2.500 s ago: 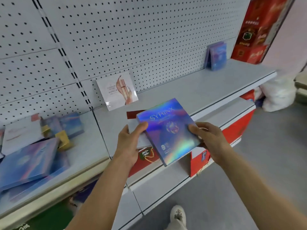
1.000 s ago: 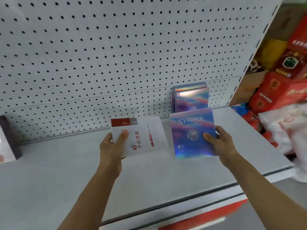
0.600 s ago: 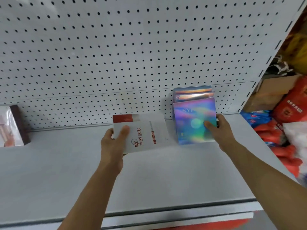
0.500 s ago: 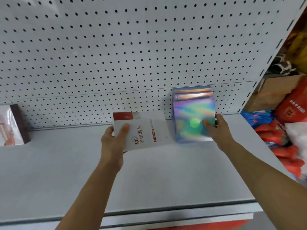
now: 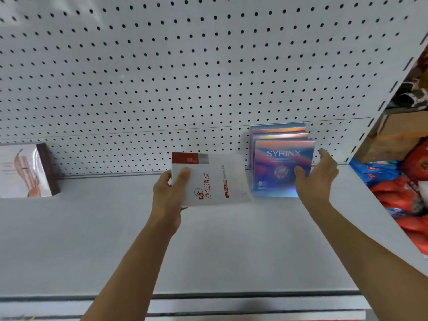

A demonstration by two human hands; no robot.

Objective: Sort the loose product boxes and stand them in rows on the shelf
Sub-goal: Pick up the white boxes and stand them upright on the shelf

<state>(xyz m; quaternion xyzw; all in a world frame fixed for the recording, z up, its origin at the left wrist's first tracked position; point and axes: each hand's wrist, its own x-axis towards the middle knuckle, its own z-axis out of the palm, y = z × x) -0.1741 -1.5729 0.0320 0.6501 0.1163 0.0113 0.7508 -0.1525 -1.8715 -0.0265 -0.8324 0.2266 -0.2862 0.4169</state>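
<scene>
Grey pegboard backs a pale grey shelf, and we note its slotted upright at the far right edge. Past that upright we see a brown carton above a heap of red and blue packets. A second shelf edge runs along the near bottom of the view.

Against the pegboard at far right we record a row of holographic boxes standing upright, one behind another. The front box, marked SYRINX, stands upright on the shelf at the near end of that row, touching the box behind it.

Our right hand is at the right side of this front box. Its fingers are straight and spread, the forefinger pointing up past the box's right edge, the thumb lying across the lower right of the face. The grip is loose; nothing is clasped.

Our left hand holds a white box with a red top band and Chinese lettering, just left of the holographic row. The thumb lies on the face, the fingers are behind, and the box tilts back. We cannot tell whether its lower edge touches the shelf.

At far left a white box with a dark brown spine stands against the pegboard, well apart from the others.
</scene>
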